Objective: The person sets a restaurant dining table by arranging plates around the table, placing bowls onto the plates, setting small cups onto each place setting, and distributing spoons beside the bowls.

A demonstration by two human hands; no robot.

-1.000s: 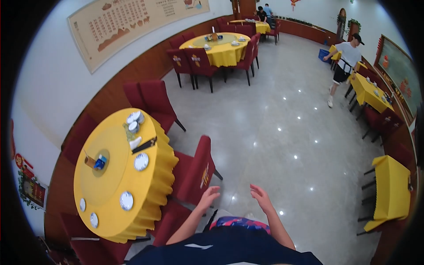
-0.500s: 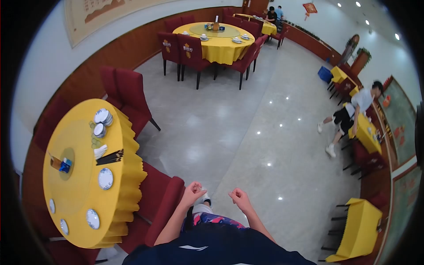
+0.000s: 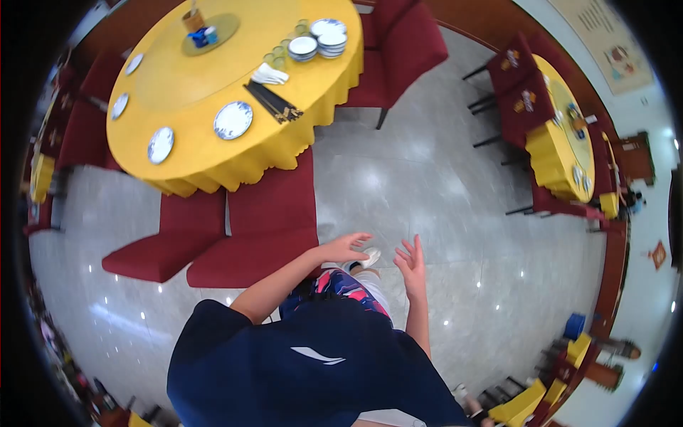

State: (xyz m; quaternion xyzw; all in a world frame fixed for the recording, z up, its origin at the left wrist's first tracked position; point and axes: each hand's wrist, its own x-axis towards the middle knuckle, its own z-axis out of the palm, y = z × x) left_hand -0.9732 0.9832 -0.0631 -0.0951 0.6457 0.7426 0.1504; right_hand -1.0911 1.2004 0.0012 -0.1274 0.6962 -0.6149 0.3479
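Left hand: empty, fingers loosely open, near a dark-red upholstered chair.
Right hand: empty, fingers spread wide.
Table: round, yellow-clothed, far left.
Plates: round, blue-and-white, spaced along its rim, perhaps one per seat.
Chopsticks: dark, slim, bundled between plates and stacked blue-and-white bowls, seemingly grouped by kind.

The left hand is held out in front of the body with its fingers loosely extended toward the right hand, which is raised apart from it with spread fingers, both hands holding nothing, the left forearm slanting and the right forearm nearly upright in view.
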